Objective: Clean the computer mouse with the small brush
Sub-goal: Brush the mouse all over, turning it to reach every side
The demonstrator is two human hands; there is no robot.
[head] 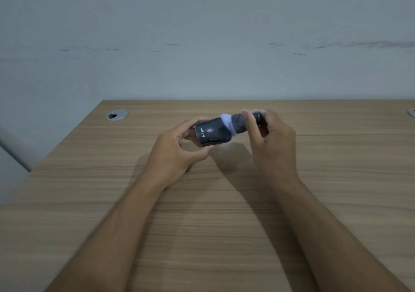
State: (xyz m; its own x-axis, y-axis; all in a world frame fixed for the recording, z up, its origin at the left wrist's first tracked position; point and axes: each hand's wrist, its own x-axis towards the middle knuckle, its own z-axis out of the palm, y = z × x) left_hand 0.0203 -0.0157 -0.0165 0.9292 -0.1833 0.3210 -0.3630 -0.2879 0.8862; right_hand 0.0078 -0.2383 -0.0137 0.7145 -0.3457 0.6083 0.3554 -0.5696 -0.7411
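Brush (238,123) blurred, handle hidden in right hand (272,143)'s pinch; left hand (175,150) clasps mouse (212,133), lying left-right above desk (202,224).

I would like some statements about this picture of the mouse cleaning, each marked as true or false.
1. The left hand holds the computer mouse. True.
2. The mouse lies flat on the wooden desk. False: it is lifted above the desk, held between the fingers.
3. The right hand holds the small brush, and its pale bristles meet the far end of the mouse. True.
4. The brush lies unused beside the cable hole cover. False: it is in the right hand's grip, at the mouse.
5. White letters are printed on the mouse. True.
6. A keyboard stands on the desk behind the hands. False: no keyboard is in view.
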